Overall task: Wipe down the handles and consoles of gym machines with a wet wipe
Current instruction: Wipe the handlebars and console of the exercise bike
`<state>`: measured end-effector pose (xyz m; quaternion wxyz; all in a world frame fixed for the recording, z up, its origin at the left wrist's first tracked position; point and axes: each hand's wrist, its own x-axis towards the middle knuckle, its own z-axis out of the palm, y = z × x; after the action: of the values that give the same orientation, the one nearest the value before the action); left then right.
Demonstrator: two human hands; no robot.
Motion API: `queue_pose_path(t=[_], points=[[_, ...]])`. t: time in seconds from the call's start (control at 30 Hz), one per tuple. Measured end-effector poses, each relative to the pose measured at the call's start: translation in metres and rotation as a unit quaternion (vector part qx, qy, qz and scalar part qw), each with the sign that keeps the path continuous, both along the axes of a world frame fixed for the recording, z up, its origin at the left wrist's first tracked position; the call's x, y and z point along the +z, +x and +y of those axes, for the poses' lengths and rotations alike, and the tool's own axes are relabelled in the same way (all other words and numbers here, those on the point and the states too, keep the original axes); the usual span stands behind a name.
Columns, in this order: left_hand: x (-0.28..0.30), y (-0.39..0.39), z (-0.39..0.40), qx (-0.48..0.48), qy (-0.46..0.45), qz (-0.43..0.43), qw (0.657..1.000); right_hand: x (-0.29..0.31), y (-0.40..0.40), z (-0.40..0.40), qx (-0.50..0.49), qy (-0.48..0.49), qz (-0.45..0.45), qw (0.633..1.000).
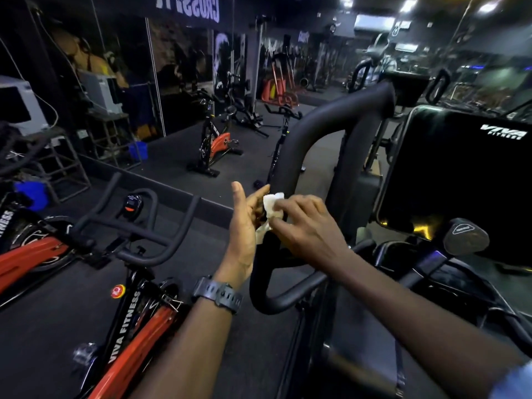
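A thick black looped handle (322,122) of a gym machine rises in front of me, beside the machine's dark console (460,174) marked VIVA FITNESS. A crumpled white wet wipe (272,204) is pressed against the handle's left bar. My right hand (305,226) pinches the wipe with its fingers on the bar. My left hand (244,226), with a dark watch at the wrist, stands with fingers apart on the bar's left side, palm toward the wipe and touching its lower end. The bar between my hands is mostly hidden.
A red spin bike (135,335) with black handlebars (135,226) stands close on my left. Another red bike (214,145) and a black one (280,131) stand farther back on the dark floor. A mirror wall runs along the left. A round black knob (466,236) sits below the console.
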<state>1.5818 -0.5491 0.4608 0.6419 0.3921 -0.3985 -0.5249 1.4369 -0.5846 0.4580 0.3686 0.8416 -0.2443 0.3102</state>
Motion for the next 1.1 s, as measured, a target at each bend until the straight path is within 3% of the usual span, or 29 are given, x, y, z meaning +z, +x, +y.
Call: queue_pose_path(t=[0.07, 0.13, 0.27, 0.33, 0.4, 0.47, 0.53, 0.63, 0.73, 0.83, 0.9, 0.97, 1.03, 1.1], points=[[-0.002, 0.002, 0.002, 0.003, -0.003, 0.008, 1.000, 0.011, -0.003, -0.008, 0.057, -0.013, 0.123, 0.991], [-0.003, 0.004, 0.004, 0.014, -0.004, 0.022, 1.000, 0.042, -0.004, -0.022, 0.078, -0.032, 0.167, 0.982], [-0.009, 0.007, 0.007, 0.044, 0.008, 0.029, 0.999, 0.115, 0.005, -0.044, -0.050, -0.049, -0.041, 0.997], [-0.012, 0.009, 0.009, 0.061, 0.015, 0.035, 0.997, 0.099, 0.016, -0.040, -0.037, -0.046, -0.050, 0.997], [-0.016, 0.012, 0.011, 0.090, 0.019, 0.033, 0.995, 0.041, 0.025, -0.026, 0.041, -0.003, 0.060, 0.997], [-0.020, 0.015, 0.013, 0.109, 0.022, 0.027, 0.993, -0.010, 0.025, -0.010, 0.076, 0.054, 0.206, 0.974], [-0.021, 0.017, 0.015, 0.106, 0.024, 0.022, 0.994, -0.008, 0.025, -0.013, 0.058, 0.061, 0.275, 0.958], [-0.020, 0.018, 0.017, 0.103, 0.026, 0.009, 0.994, 0.073, 0.029, -0.039, -0.020, -0.003, 0.170, 0.985], [-0.018, 0.019, 0.019, 0.110, 0.024, 0.004, 0.994, 0.128, 0.035, -0.041, -0.156, 0.032, 0.110, 0.981], [-0.016, 0.020, 0.017, 0.130, 0.013, 0.001, 0.991, 0.060, 0.053, -0.014, -0.122, 0.092, 0.263, 0.952], [-0.015, 0.021, 0.014, 0.137, 0.008, -0.004, 0.990, 0.007, 0.050, 0.008, -0.080, 0.149, 0.398, 0.902], [-0.013, 0.024, 0.011, 0.134, 0.003, -0.003, 0.991, 0.000, 0.043, 0.010, -0.052, 0.174, 0.431, 0.884], [-0.007, 0.022, 0.008, 0.120, -0.009, 0.000, 0.993, 0.029, 0.037, -0.002, -0.052, 0.132, 0.379, 0.915], [0.004, 0.015, 0.008, 0.096, -0.026, -0.001, 0.995, 0.076, 0.031, -0.022, -0.032, 0.057, 0.262, 0.963]])
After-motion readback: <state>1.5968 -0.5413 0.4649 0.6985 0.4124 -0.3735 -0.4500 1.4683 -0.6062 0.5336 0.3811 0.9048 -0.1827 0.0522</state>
